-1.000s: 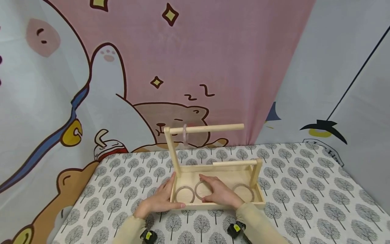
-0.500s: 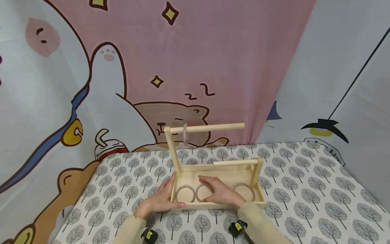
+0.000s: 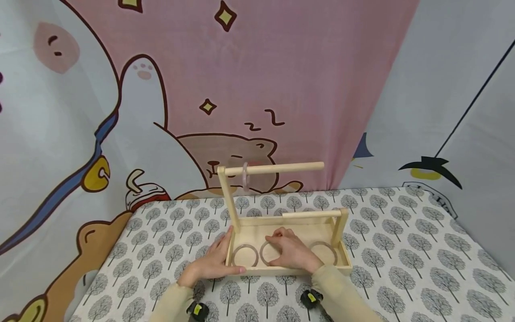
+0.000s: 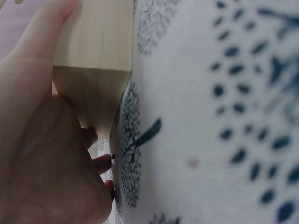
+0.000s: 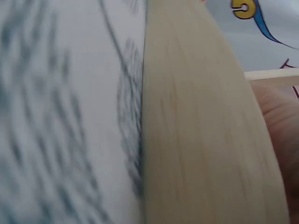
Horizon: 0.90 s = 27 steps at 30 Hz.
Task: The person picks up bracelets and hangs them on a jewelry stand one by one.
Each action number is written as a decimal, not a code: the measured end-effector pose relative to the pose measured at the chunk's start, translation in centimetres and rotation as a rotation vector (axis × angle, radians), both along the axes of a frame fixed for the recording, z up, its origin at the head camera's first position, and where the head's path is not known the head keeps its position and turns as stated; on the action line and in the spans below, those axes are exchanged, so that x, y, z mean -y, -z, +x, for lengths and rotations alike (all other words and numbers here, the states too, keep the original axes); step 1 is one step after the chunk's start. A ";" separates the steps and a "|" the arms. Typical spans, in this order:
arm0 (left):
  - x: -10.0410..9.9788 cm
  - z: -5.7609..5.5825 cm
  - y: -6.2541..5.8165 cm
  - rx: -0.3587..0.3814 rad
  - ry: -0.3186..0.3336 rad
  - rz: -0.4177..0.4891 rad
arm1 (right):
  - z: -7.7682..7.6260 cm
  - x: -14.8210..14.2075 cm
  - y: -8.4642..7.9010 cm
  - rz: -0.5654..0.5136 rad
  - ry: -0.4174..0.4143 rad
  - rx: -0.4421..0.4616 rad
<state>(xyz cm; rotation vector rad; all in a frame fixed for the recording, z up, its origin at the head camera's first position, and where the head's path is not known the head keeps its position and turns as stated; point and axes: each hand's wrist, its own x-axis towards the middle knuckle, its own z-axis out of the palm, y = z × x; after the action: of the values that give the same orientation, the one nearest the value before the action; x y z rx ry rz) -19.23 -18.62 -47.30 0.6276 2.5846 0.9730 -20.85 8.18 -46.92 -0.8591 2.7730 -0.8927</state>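
In the head view, a pale wooden bangle stand has a shallow tray (image 3: 306, 228) with two posts and two horizontal rods. My left hand (image 3: 213, 261) holds the tray's front-left corner. Its thumb lies along the front wall and its fingers along the left side. My right hand (image 3: 295, 252) reaches over the front wall, thumb and curled fingertips at the middle bangle (image 3: 263, 258), whose right part is hidden. Another bangle (image 3: 234, 257) lies to the left, and a third bangle (image 3: 333, 254) to the right, partly behind the wrist. A translucent bangle (image 3: 245, 181) hangs on the upper rod.
The upper rod (image 3: 285, 168) runs right from the tall left post (image 3: 228, 199). A lower rod (image 3: 310, 214) points left from the short right post (image 3: 339, 228). A tree-print cloth (image 3: 402, 268) covers the table; a cartoon curtain (image 3: 314, 89) hangs behind.
My right hand's fingers have curled in and drawn closer to the thumb at the middle bangle. The left hand stays at the tray corner.
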 end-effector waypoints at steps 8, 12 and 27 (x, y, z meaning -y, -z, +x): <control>0.0 0.0 0.1 0.007 -0.017 0.005 | 0.0 0.1 0.6 0.003 0.038 -0.062; -0.1 0.0 0.2 0.009 -0.017 0.008 | -0.1 0.2 0.8 -0.024 0.059 -0.043; 0.1 -0.1 0.4 0.016 -0.021 -0.012 | -0.5 0.3 0.4 -0.375 -0.021 0.133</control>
<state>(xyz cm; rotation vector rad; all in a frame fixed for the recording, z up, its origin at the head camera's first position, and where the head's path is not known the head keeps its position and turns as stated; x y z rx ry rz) -19.32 -18.69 -47.68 0.5888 2.5863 0.9644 -21.37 7.89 -47.31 -0.8373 2.5175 -1.4382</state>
